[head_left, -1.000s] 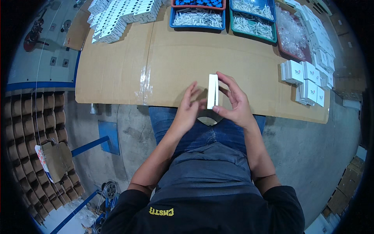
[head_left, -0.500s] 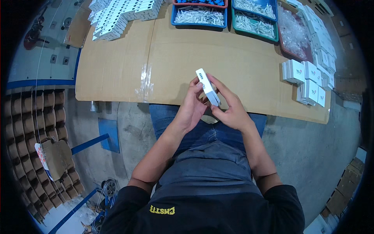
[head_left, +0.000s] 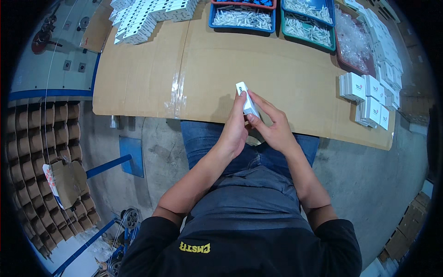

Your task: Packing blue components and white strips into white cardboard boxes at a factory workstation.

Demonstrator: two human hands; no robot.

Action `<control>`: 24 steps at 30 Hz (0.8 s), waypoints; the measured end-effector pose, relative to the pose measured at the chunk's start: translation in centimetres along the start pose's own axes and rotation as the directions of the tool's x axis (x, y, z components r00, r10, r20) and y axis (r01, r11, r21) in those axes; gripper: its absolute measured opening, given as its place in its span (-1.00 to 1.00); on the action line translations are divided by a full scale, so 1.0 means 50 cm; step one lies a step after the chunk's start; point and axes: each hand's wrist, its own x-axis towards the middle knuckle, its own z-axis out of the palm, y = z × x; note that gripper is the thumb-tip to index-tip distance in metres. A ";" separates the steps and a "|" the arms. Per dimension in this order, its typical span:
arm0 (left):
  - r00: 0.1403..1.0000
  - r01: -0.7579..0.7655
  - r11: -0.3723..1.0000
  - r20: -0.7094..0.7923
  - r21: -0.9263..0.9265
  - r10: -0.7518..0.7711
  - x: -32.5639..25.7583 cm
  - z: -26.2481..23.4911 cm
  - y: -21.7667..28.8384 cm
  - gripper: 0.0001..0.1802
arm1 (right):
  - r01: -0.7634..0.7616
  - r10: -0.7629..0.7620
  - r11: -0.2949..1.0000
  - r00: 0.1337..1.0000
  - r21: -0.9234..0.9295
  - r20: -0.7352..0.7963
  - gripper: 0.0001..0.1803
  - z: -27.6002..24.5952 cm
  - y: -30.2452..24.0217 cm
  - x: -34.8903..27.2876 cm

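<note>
A small white box (head_left: 249, 105) is held between my two hands, just over the table's near edge, its narrow side facing up. My left hand (head_left: 236, 131) grips it from the left, with the thumb along its side. From the right, the fingers of my right hand (head_left: 275, 129) close around it, and that thumb presses near its lower end. My palms and fingers hide the box's broad faces.
Cardboard covers the table (head_left: 138, 83). White boxes with square holes (head_left: 138, 27) stand at the back left. Trays of white plastic pieces (head_left: 242, 18) and a red tray of clear bags (head_left: 353, 41) line the back. Stacked white boxes (head_left: 364, 94) stand at the right.
My hands have drawn closer together around the white box, and my left fingers now cover more of it. The view has shifted slightly.
</note>
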 end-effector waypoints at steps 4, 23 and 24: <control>1.000 -0.022 1.000 0.018 0.017 0.022 0.003 -0.004 -0.002 -0.36 | 0.023 -0.023 1.000 1.000 -0.013 -0.018 -0.36 0.002 0.009 0.000; 0.985 -0.158 0.987 0.069 -0.034 0.160 -0.020 0.030 -0.022 -0.48 | 0.219 -0.225 0.968 0.974 -0.120 -0.036 -0.33 0.006 0.022 0.002; 0.985 -0.159 0.987 0.067 -0.036 0.161 -0.021 0.030 -0.023 -0.48 | 0.249 -0.259 0.959 0.964 -0.136 -0.062 -0.34 0.007 0.023 0.001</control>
